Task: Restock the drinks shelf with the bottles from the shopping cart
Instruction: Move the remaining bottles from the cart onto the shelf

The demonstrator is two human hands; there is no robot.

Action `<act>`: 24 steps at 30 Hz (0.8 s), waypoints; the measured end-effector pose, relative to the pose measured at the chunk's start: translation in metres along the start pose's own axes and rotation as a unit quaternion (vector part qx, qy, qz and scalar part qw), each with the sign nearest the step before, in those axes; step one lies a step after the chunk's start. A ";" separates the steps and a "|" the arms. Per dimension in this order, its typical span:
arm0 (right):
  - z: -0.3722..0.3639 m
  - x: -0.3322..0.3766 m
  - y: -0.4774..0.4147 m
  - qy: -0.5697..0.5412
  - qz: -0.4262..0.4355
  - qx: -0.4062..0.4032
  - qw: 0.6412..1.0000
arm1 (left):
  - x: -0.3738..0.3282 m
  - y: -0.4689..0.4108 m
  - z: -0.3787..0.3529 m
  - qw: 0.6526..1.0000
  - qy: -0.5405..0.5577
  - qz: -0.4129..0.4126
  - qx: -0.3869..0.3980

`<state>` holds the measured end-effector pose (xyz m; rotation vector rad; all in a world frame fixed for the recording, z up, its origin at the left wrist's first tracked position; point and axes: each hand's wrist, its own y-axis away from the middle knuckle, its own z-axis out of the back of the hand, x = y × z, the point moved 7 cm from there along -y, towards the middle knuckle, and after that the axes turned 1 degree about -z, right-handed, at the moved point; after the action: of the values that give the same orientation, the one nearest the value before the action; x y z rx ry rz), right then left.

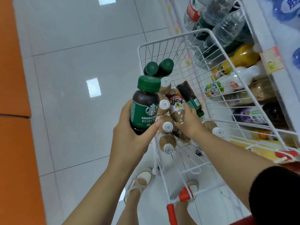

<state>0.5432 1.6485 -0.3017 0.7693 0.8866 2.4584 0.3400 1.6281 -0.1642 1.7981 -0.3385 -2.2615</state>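
Note:
My left hand (129,137) grips a dark coffee bottle (144,104) with a green label and green cap, held upright above the cart's left rim. My right hand (190,122) reaches into the white wire shopping cart (170,39) and is closed on a second green-labelled coffee bottle (190,98), tilted with its base up. Under the hands lie several brown tea bottles with white caps (167,127) and one with a red-and-white label (176,103). Two more green-capped bottles (159,67) stand at the cart's far left corner. The drinks shelf (272,60) runs along the right.
The shelf holds water bottles (227,30), orange juice (243,57), white drink bottles (230,80) and dark bottles, with a price tag (274,62) on its edge. The cart's red-tipped handle (185,194) is near my feet. Grey tiled floor lies to the left beside an orange surface (13,111).

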 end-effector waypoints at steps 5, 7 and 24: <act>0.024 -0.002 -0.001 -0.063 0.001 -0.084 0.994 | 0.006 0.010 0.000 1.000 -0.018 0.008 0.005; 0.053 0.004 0.007 -0.089 0.014 -0.130 0.987 | 0.000 0.014 0.000 1.000 -0.012 0.011 0.005; 0.353 0.060 0.362 -0.151 0.165 -0.384 0.896 | -0.321 0.110 -0.067 0.953 0.063 -0.229 0.187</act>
<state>0.6478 1.5812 0.1924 0.9927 -0.3667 2.5385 0.4799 1.6249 0.1515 2.4165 -0.3794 -2.4900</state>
